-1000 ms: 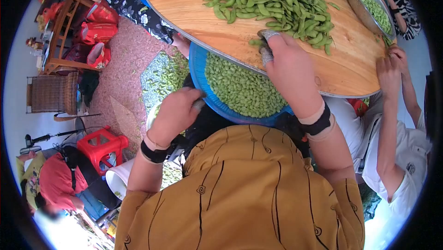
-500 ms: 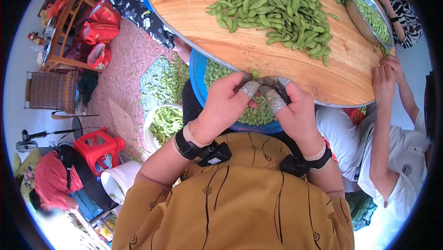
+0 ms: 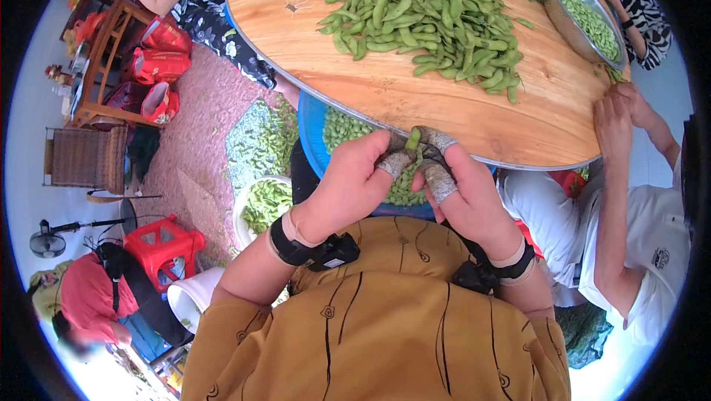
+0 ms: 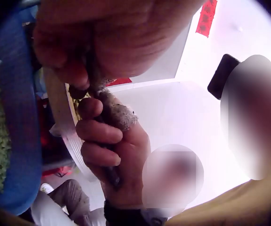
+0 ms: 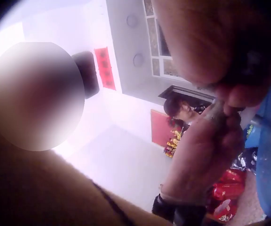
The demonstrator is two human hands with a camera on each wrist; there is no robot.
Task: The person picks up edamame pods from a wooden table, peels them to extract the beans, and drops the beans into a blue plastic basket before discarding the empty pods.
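Over a blue basin [image 3: 311, 123], my left hand [image 3: 354, 179] and right hand [image 3: 474, 201] meet fingertip to fingertip. Between them they pinch a green soybean pod [image 3: 413, 138], its upper end poking out above the fingers. Grey wrapping covers several of my fingertips and thumbs. Pale green shelled beans [image 3: 344, 128] fill the basin, partly hidden beneath my hands and the board. In the left wrist view the right hand [image 4: 121, 146] shows curled fingers. The left hand [image 5: 196, 150] appears dim in the right wrist view, where the pod is hidden.
A wooden board [image 3: 289, 38] overhangs the basin, bearing a heap of pods [image 3: 422, 23] and a steel bowl [image 3: 555, 12] of beans. A white bucket [image 3: 238, 216] of green pods stands left of my arm. Another person's hands [image 3: 618, 119] are at the board's right edge.
My right hand has left the board beside the heap and come back over the basin. My left hand has moved right to meet it, and the pod now shows between them.
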